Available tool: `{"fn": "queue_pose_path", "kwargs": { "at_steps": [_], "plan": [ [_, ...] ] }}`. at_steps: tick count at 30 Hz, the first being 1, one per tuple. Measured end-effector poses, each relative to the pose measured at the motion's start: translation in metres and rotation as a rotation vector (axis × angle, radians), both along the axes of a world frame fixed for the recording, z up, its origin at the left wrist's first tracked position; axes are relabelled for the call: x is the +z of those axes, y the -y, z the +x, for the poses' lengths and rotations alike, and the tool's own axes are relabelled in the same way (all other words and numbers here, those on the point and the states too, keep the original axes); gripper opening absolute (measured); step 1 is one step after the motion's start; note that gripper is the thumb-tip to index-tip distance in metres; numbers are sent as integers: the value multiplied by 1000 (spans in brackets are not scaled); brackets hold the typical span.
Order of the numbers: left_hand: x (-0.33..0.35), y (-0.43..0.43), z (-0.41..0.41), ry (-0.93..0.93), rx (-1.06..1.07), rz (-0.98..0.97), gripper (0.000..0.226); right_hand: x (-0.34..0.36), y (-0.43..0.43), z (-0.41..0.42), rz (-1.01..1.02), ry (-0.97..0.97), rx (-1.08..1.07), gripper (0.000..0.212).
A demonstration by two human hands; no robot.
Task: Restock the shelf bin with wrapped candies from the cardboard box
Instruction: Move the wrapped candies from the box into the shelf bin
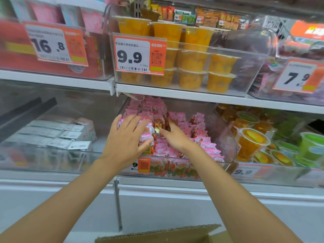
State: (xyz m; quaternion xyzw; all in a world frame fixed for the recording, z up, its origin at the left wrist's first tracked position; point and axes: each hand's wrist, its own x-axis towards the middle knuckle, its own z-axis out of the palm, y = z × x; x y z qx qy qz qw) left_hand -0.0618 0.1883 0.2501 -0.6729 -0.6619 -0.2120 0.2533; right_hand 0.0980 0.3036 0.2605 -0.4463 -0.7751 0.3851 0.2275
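- Currently the wrapped candies [201, 135] are lying heaped in the clear shelf bin [228, 141], mounded higher toward the back-left and thinner toward its right wall.
- I'm reading this step as levelling: both hands are working the heap, probably so it sits under the shelf above and leaves room for more.
- Left hand [126, 139] is pressing down on the mound, fingers spread and mostly straight, thumb lying beside a white-and-pink pack. I'm seeing nothing clamped.
- Right hand [175, 137] is cupping the pile's side, palm turned inward, fingers apart, pinching nothing.
- Cardboard box [157, 234] is sitting directly below, flap raised and contents hidden, likely parked close for short reaches.
- Jelly cups [250, 142] are filling the neighbouring bin on the right.
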Motion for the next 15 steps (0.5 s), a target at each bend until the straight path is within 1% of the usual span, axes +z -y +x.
{"fn": "queue_pose_path", "kwargs": {
  "at_steps": [3, 4, 8, 9, 11, 13, 15],
  "plan": [
    [2, 3, -1, 6, 3, -27, 58, -1, -3, 6, 3, 60, -79, 44],
    [2, 4, -1, -1, 3, -33, 59, 1, -6, 7, 3, 66, -104, 44],
    [0, 1, -4, -33, -3, -26, 60, 5, -39, 5, 114, 148, -214, 72],
    [-1, 1, -4, -34, 0, -23, 59, 4, -46, 3, 119, 174, -210, 76],
    [-2, 0, -4, -40, 7, -22, 59, -2, -57, -2, 56, 202, -194, 78],
    [-2, -1, -4, -41, 7, -22, 58, -5, -63, -3, 14, 142, -225, 64],
    [-3, -2, -5, -37, 4, -22, 57, -7, -69, 0, -56, -43, -237, 49]
  ]
}}
